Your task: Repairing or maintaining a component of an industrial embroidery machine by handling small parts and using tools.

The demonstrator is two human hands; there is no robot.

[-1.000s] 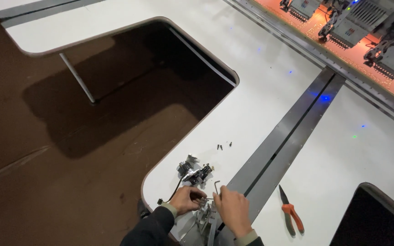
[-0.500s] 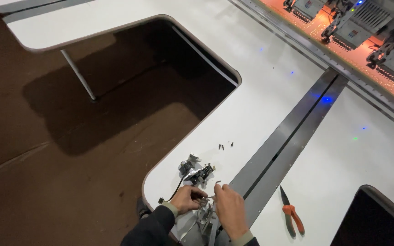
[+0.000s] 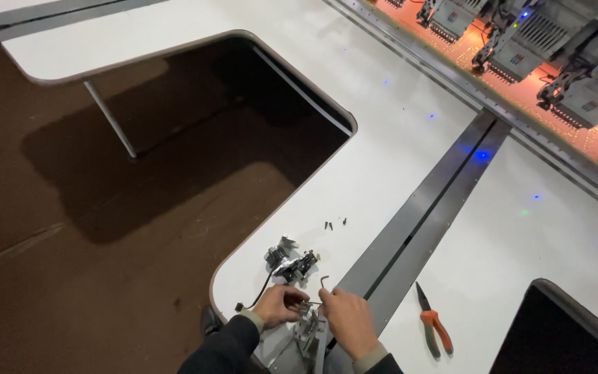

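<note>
— The little metal part (image 3: 311, 325), where is it?

— Right at the near edge of the white bench (image 3: 396, 138), between the two hands.

— What are the hands doing?

— The left hand (image 3: 278, 305) is closed, pinching the metal part from the left side. The right hand (image 3: 347, 320) is closed around a thin bent key (image 3: 322, 289). The key's hooked end sticks up above the fingers.

— What is close by?

— Just past the hands is a small black and silver machine piece (image 3: 291, 262) with a black wire (image 3: 254, 296). A bit farther lie a few tiny dark screws (image 3: 335, 224).

— And on the right?

— A dark grey strip (image 3: 423, 215) runs across the bench. Past it lie pliers with orange handles (image 3: 432, 324), well apart from the hands.

— And far away?

— Grey machines (image 3: 562, 48) stand in a row by the far edge.
</note>
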